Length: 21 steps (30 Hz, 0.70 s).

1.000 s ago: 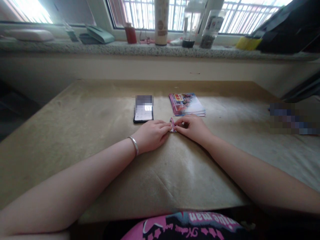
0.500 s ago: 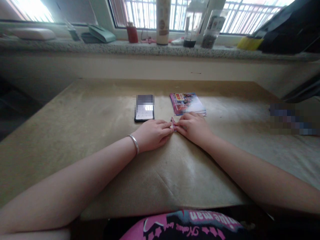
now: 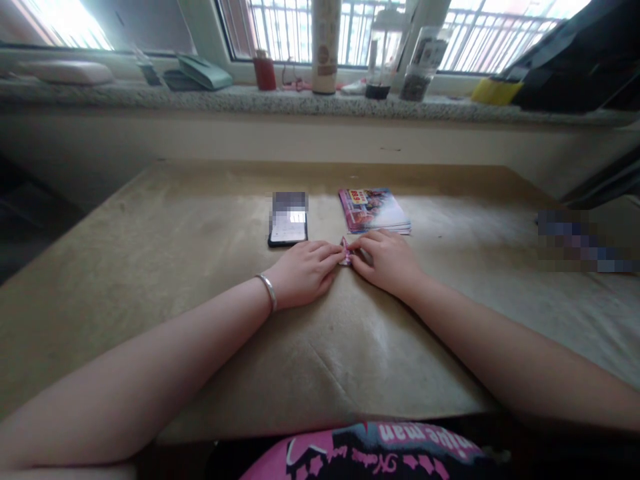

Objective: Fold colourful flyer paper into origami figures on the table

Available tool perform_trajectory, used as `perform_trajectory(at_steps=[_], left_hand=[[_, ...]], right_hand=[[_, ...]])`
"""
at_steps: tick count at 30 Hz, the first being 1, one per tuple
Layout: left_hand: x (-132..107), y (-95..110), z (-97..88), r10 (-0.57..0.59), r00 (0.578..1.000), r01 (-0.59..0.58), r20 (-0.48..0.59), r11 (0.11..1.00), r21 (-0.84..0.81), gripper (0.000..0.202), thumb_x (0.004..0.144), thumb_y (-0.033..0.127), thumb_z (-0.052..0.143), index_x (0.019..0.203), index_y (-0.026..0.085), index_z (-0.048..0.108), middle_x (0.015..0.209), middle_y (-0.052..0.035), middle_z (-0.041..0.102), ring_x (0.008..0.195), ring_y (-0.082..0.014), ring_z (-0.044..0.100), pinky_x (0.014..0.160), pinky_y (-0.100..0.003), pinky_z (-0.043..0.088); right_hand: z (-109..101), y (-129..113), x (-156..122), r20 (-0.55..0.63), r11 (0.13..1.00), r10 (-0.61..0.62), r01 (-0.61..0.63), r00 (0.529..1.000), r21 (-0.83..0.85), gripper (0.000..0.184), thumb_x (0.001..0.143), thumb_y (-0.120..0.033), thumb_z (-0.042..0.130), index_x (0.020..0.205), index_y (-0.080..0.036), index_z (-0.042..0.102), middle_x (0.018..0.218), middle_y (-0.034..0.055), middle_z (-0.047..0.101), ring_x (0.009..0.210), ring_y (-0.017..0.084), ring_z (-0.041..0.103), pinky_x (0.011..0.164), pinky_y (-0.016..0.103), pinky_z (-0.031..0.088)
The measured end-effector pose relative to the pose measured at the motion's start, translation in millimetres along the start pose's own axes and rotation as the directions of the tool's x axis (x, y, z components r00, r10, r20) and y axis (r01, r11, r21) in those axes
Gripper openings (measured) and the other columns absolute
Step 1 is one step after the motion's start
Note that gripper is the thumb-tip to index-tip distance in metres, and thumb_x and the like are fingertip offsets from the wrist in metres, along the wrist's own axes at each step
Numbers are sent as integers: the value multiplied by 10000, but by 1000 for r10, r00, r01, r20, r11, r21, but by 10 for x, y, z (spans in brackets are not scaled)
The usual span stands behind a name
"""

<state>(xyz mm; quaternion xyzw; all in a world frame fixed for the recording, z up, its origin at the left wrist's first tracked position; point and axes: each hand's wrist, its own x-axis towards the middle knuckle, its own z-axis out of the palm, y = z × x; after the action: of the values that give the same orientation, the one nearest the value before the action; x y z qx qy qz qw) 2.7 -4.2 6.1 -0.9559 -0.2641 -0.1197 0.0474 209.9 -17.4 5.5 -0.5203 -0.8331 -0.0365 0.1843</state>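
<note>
I see left hand and right hand fingers touching pink paper mid-desk; can't tell if gripped. Leaflets 1 o'clock, label blurred; phone 10; garment "man", 6; stone sill 12.

Wide lanes left and right, a tight middle.
The table gives broad passage at the left of the frame, and between the leaflets and the blurred item at the right edge. In the centre, the phone stands beyond the left hand and the leaflets just beyond the right hand, leaving a narrow gap down to the folded paper. Forearms bar the lower corners; the lower centre between them offers room.
</note>
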Motion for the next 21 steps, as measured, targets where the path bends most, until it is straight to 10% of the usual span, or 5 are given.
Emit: perform_trajectory(at_steps=[21], left_hand=[[66, -41, 26, -13, 999, 17, 50, 997, -79, 391, 825, 260, 495, 1201, 155, 512, 1360, -113, 489, 1229, -268, 435, 1032, -433, 347]], right_hand=[[83, 116, 68, -27, 981, -46, 50, 999, 185, 231, 788, -395, 617, 888, -200, 688, 961, 74, 691, 923, 226, 591, 846, 362, 415]])
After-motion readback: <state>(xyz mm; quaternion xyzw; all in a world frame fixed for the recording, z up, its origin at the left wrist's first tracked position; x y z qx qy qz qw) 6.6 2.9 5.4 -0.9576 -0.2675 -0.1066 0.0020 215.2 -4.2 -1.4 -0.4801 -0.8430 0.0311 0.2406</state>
